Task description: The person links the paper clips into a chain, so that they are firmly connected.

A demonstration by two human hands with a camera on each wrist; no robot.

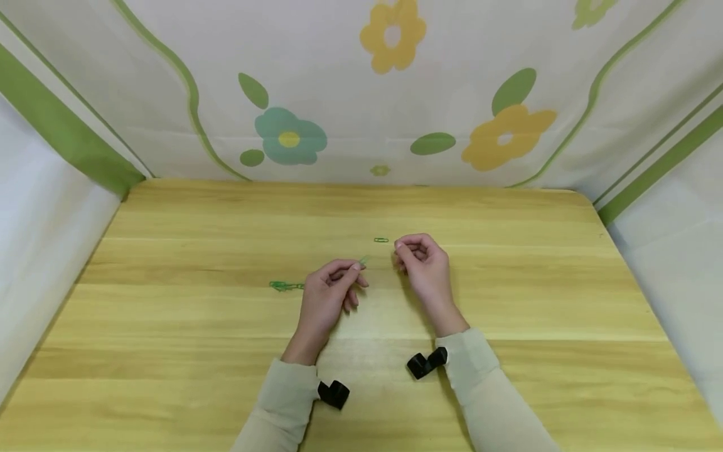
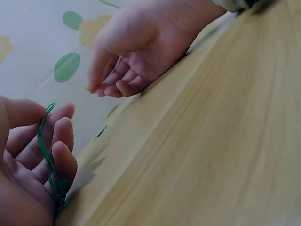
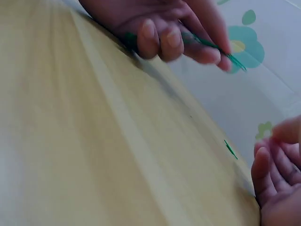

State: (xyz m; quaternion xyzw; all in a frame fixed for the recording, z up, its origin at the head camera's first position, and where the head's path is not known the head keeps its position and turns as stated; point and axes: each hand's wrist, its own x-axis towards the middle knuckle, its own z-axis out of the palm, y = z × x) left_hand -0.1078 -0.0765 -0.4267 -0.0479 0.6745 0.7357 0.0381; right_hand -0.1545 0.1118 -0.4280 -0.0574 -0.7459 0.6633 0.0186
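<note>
Between thumb and forefinger, my left hand (image 1: 326,295) pinches the end of a chain of green paper clips (image 2: 43,145). The chain hangs down across the palm, and its far part (image 1: 285,286) lies bunched on the table left of the hand. One loose green paper clip (image 1: 381,240) lies flat on the table, just left of my right fingertips. My right hand (image 1: 425,267) is beside that clip, its fingers loosely bent and nothing visible between them. In the right wrist view the loose clip (image 3: 230,149) lies apart from both hands.
A wooden table (image 1: 198,358) spreads under both hands. Behind it hangs a pale curtain (image 1: 350,107) with flowers and leaves printed on it. Black wrist cameras (image 1: 334,394) are strapped at both light sleeves (image 1: 474,364).
</note>
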